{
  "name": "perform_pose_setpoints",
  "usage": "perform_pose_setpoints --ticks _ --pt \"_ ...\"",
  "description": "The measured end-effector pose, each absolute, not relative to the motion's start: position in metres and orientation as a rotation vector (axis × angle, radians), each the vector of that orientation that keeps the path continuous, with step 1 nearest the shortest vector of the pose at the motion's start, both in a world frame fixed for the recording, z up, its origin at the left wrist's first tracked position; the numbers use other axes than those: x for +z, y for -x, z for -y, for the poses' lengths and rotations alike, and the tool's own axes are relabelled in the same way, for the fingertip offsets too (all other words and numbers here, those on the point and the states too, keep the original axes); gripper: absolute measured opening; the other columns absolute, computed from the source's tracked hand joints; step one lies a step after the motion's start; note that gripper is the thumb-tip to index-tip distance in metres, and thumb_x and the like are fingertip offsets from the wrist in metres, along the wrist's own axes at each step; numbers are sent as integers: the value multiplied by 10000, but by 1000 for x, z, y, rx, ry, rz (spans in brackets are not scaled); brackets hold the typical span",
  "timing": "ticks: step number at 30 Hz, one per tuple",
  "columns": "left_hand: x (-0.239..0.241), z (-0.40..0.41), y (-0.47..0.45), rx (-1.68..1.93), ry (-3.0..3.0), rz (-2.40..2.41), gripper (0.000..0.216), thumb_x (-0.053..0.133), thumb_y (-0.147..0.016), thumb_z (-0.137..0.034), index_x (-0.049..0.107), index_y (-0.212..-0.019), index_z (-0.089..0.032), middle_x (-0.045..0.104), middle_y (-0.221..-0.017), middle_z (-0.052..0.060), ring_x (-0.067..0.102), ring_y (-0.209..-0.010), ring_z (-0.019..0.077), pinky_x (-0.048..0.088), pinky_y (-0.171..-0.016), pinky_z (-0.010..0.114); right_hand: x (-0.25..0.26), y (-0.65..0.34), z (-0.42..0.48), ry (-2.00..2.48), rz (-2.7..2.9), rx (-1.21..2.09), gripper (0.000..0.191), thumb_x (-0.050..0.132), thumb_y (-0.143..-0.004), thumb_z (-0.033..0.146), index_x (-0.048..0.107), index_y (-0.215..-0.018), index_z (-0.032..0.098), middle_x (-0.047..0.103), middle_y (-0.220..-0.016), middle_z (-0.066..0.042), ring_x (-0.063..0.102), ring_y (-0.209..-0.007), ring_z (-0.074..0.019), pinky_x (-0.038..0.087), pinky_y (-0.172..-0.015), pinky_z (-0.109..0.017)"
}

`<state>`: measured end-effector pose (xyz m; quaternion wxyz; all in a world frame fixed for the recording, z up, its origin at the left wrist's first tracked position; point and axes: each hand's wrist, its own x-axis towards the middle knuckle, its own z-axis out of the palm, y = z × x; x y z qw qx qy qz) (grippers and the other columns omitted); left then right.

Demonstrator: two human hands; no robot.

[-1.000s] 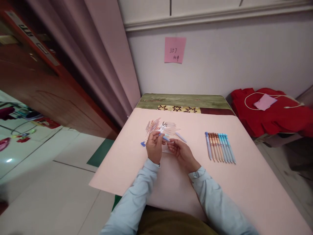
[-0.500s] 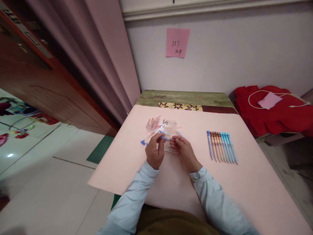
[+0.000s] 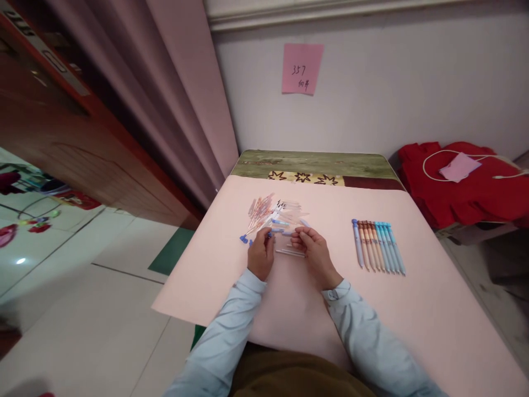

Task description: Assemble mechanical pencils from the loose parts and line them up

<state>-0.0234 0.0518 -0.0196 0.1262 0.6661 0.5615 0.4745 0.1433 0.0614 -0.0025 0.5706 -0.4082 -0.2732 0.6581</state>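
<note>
My left hand [image 3: 260, 255] pinches a small blue pen part [image 3: 276, 230] over the near side of a pile. Facing it, my right hand [image 3: 314, 252] is closed on another light blue pen part [image 3: 288, 234], partly hidden by the fingers. The two parts lie nearly in line; whether they touch I cannot tell. Behind the hands is a pile of loose pen parts [image 3: 261, 210], with pinkish and clear barrels and thin refills. Small blue pieces [image 3: 243, 239] lie left of my left hand. Thin white rods [image 3: 290, 253] rest between the hands.
To the right, a row of assembled pens [image 3: 377, 247] in blue, brown and turquoise lies on the pale pink table cover [image 3: 413, 320]. A red cloth [image 3: 463, 193] with a cable stands beyond the table's right edge. A wall [image 3: 355, 99] rises behind; a curtain [image 3: 182, 99] hangs left.
My hands have moved slightly apart, and the blue parts between them show more openly. The view has shifted a little; the pile and the row of pens look the same.
</note>
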Motion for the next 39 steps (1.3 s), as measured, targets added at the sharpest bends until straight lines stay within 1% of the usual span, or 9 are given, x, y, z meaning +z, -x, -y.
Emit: perform_pose_setpoints --ticks 3,12,18,23,26,28,31,37,39 --pt "-21 -51 23 1445 -1888 -1652 245 512 -941 -249 551 -1178 -201 703 -995 64 687 -852 163 534 -791 286 -3 -143 -61 960 641 1540 279 787 -715 382 670 -880 190 701 -819 -27 651 -690 -125 560 -681 -273" --pt "-21 -49 21 1597 -1651 -1508 264 482 -968 -339 486 -1196 -206 701 -1017 71 689 -763 140 558 -725 273 -5 -141 -61 976 674 1537 271 757 -735 383 663 -895 185 698 -807 -23 637 -668 -115 543 -644 -250" --pt "-5 -43 16 1715 -1511 -1471 254 507 -964 -355 485 -1167 -206 705 -1003 74 674 -718 134 559 -680 271 -1 -141 -59 1019 786 1516 290 721 -761 381 663 -978 197 684 -791 -3 600 -620 -100 509 -584 -234" --pt "6 -40 16 1754 -1608 -1485 244 516 -955 -303 516 -1173 -194 677 -1074 98 673 -810 153 551 -748 297 3 -140 -58 1018 822 1516 307 722 -768 442 657 -931 191 679 -772 -8 592 -601 -101 504 -568 -237" --pt "2 -47 17 1455 -1851 -1517 115 549 -914 -271 598 -991 -201 678 -893 41 650 -752 151 530 -721 283 1 -140 -59 1024 824 1515 346 740 -745 484 652 -899 187 678 -752 -12 602 -600 -108 506 -559 -236" --pt "-1 -53 17 1395 -1859 -1562 88 560 -900 -266 599 -948 -203 649 -782 6 620 -666 136 509 -669 264 -1 -140 -60 1036 823 1509 352 742 -742 492 650 -892 187 679 -750 -12 607 -600 -110 509 -558 -237" --pt "-4 -59 16 1497 -1731 -1580 125 566 -900 -279 585 -1000 -206 638 -753 -9 612 -618 120 495 -639 245 -4 -141 -60 1032 834 1497 323 725 -765 472 646 -897 188 680 -766 -9 607 -605 -105 511 -562 -231" --pt "-1 -59 17 1634 -1313 -1371 285 638 -859 -316 553 -1100 -192 703 -916 38 619 -607 103 502 -589 237 -1 -141 -60 1053 841 1490 295 668 -799 387 607 -1011 189 683 -791 -3 615 -612 -108 513 -571 -230" --pt "5 -56 21 1682 -1072 -1269 335 688 -827 -325 550 -1098 -184 707 -902 42 611 -590 98 485 -551 224 -1 -141 -59 1060 874 1454 283 639 -824 383 583 -1028 195 688 -823 -5 622 -631 -113 527 -595 -243"
